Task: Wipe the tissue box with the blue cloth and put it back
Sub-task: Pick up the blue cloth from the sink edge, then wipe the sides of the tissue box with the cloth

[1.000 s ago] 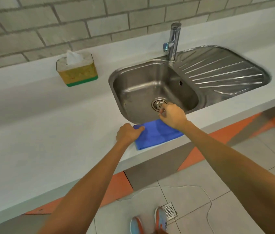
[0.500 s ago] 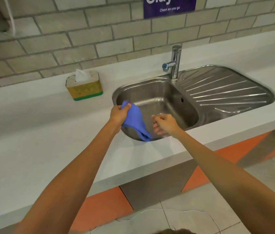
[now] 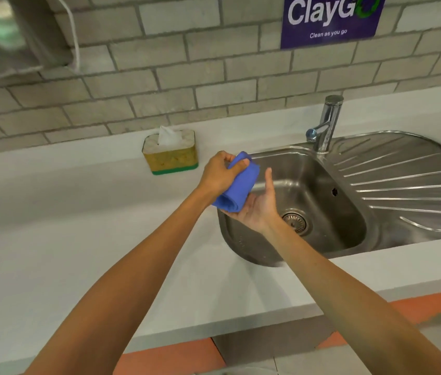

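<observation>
The blue cloth (image 3: pixel 237 185) is bunched up in the air over the left rim of the sink. My left hand (image 3: pixel 219 171) grips its upper end. My right hand (image 3: pixel 260 204) lies palm up under the cloth's lower end, fingers spread, touching it. The tissue box (image 3: pixel 170 155), yellow with a green base and a white tissue sticking out, stands upright on the raised back ledge of the counter, a short way to the left of and behind my left hand.
A steel sink (image 3: pixel 319 185) with a drain and a ribbed drainboard (image 3: pixel 408 180) fills the right side. The tap (image 3: pixel 325 125) stands behind the basin. White counter (image 3: pixel 78 253) stretches to the left. A brick wall with a purple sign (image 3: pixel 330 20) rises behind.
The cloth was lifted from the counter's front edge and now hangs bunched over the sink rim. My right hand let it go, then turned palm up beneath it. The view tilted upward.
</observation>
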Demonstrator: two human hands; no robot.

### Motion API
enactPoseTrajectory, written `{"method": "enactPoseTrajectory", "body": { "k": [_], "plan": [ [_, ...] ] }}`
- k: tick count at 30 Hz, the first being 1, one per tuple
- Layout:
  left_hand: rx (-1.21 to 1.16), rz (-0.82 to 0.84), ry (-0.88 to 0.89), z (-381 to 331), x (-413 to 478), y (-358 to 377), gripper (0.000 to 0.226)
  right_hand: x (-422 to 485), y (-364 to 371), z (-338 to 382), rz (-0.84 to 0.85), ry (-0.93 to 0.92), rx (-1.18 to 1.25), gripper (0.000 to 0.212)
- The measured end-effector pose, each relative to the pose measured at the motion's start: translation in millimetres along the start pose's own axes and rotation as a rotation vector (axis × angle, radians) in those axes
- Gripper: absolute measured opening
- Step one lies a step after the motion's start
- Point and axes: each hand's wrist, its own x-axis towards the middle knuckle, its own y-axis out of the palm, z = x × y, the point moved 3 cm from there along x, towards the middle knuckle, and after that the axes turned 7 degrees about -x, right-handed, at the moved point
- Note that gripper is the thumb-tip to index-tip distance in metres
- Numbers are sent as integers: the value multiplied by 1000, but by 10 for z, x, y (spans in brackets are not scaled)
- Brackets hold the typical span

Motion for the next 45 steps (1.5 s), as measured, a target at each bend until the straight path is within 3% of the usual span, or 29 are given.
{"method": "enactPoseTrajectory", "body": {
  "k": [4,9,12,16,21,25,27,30,33,37,39,41,45],
  "plan": [
    [59,-98,73,115,279,-444,23,277,245,-37,93,4,-51,76],
    [161,-212,94,325,570,-914,22,653,579,-7,51,-31,-258,27],
    [52,-295,-28,495,655,-1158,30,862,747,-40,44,-17,-352,18],
    [-463,-20,-440,955,548,-1331,38,1108,876,-153,80,39,-454,27],
    [-846,38,-551,1436,476,-1456,28,1426,927,-368,86,226,-735,35],
    [-800,-5,-567,1646,559,-1676,35,1674,765,-297,11,301,-906,37],
    [-740,-67,-569,1808,637,-1842,38,1813,589,-162,-129,259,-918,45],
    [-591,-282,-576,2057,819,-2151,37,2051,363,55,-345,105,-955,52],
    [-406,-506,-563,2156,1033,-2391,19,2290,264,207,-429,-59,-977,54],
    [-290,-635,-459,2099,1418,-2424,13,2572,199,285,-380,-169,-1148,67],
    [-278,-651,-428,2058,1603,-2337,32,2706,169,267,-343,-157,-1190,70],
    [-285,-644,-427,2033,1763,-2212,46,2799,128,237,-317,-148,-1182,72],
    [-340,-562,-401,2090,1950,-1927,48,2811,93,136,-188,-197,-1216,76]
  ]
}}
